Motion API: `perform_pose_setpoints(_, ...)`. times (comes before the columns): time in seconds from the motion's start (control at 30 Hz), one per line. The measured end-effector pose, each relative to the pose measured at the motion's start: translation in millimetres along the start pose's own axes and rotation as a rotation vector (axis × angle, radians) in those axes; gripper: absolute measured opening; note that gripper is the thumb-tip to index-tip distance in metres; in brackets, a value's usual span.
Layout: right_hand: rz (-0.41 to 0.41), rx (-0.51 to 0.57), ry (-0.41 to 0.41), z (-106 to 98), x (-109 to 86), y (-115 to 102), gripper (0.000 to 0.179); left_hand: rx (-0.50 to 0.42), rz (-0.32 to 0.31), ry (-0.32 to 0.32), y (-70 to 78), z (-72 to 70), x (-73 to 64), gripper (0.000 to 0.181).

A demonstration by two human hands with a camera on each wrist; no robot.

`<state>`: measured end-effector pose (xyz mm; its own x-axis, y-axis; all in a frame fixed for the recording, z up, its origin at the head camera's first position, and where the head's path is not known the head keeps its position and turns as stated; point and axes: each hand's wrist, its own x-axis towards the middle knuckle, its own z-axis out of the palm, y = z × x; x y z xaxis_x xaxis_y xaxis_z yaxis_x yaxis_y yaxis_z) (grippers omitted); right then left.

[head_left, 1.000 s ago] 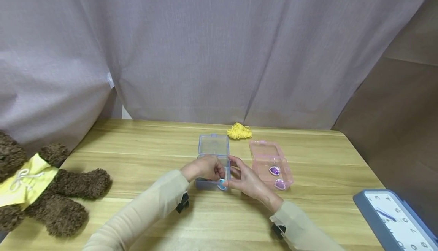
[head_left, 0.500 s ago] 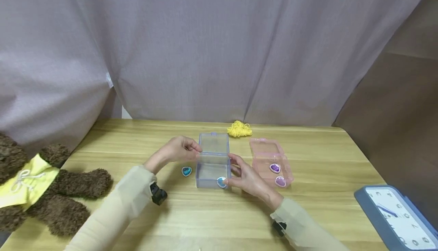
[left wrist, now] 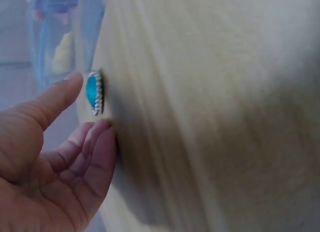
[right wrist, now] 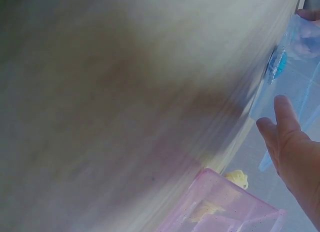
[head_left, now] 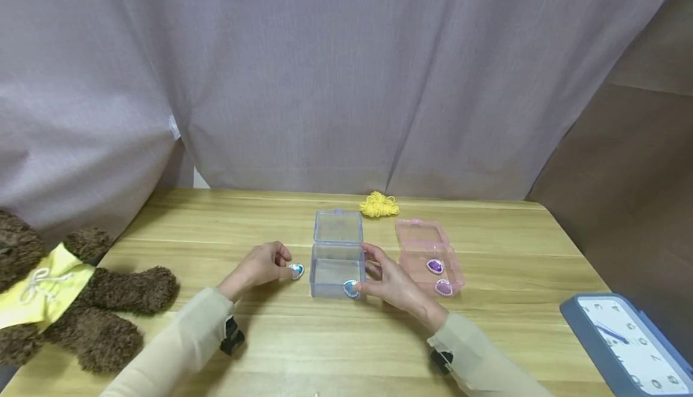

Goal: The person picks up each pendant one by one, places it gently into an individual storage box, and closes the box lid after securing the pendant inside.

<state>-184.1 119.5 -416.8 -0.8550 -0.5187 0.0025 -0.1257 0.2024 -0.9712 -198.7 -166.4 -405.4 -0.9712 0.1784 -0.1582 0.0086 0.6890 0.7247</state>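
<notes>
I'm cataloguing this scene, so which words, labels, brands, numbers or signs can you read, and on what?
All on the clock:
"3"
"4"
"5"
"6"
"7"
"8"
"9"
"10"
Its remaining marks are too blurred to read surely.
I can read no text on the blue box, pink box or yellow shirt.

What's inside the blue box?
Blue box: one blue gem near the front right corner. The thumb of the right hand hides the gem's right edge and whatever's behind.
</notes>
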Motion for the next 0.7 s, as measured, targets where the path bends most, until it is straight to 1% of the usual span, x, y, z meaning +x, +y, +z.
perform_pose_setpoints(0.17,-0.001,0.004,0.001,0.1,0.4,1.3,0.086,0.112,0.046,0.052,-1.0,7.1,0.8,0.028)
perform_pose_setpoints(0.27,-0.007,0.011,-0.001,0.0,0.6,1.7,0.086,0.155,0.07,0.071,-0.7,9.7,1.6,0.025)
perform_pose_setpoints(0.37,-0.012,0.018,-0.002,0.1,0.8,1.7,0.086,0.156,0.083,0.08,0.5,11.7,2.2,0.023)
perform_pose_setpoints(0.5,-0.011,0.021,-0.002,0.4,0.9,1.5,0.086,0.137,0.133,0.1,1.8,14.8,1.7,0.023)
perform_pose_setpoints(0.7,-0.017,0.03,-0.003,1.3,0.7,0.8,0.085,0.071,0.206,0.128,2.1,17.9,2.1,0.021)
